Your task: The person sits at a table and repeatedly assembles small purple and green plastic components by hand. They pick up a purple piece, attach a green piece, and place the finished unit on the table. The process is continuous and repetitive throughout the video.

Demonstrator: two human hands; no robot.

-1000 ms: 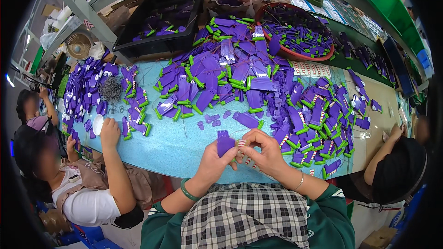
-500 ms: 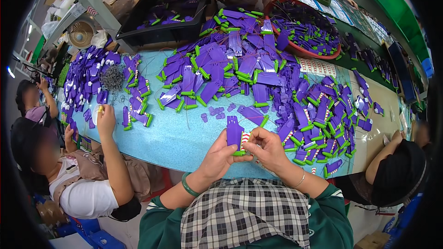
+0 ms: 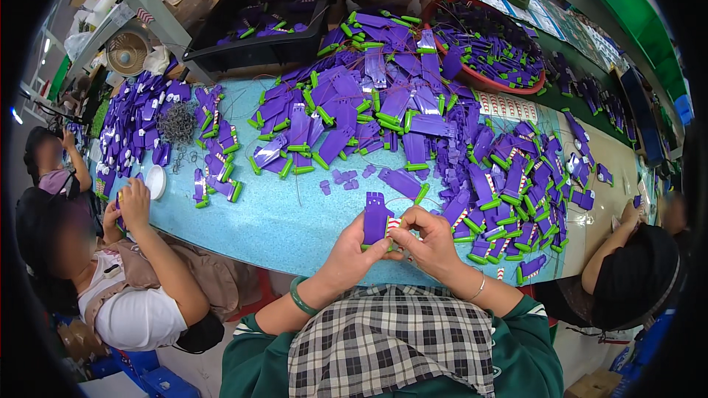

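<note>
Above the near edge of the blue table, my left hand (image 3: 345, 253) grips a flat purple plastic part (image 3: 375, 215) with a green end, its notched edge pointing away from me. My right hand (image 3: 429, 243) pinches at the part's right side, thumb and finger on a red-and-white striped sticker (image 3: 394, 224). My fingers partly cover the green end and the sticker's lower portion. Just beyond lies a similar purple part (image 3: 402, 183) with a green end and a thin wire.
Purple-green parts heap up at centre (image 3: 343, 114) and right (image 3: 509, 199). Behind stand a black tray (image 3: 273, 51) and a red basin (image 3: 487, 87). A sticker sheet (image 3: 509, 107) lies right of centre. A co-worker's hand (image 3: 134, 206) is at left, near a white dish (image 3: 155, 181); another person sits right.
The purple part and my hands have shifted slightly toward me, with the sticker still between my right fingers. The left co-worker's hand has drawn back from the white dish.
</note>
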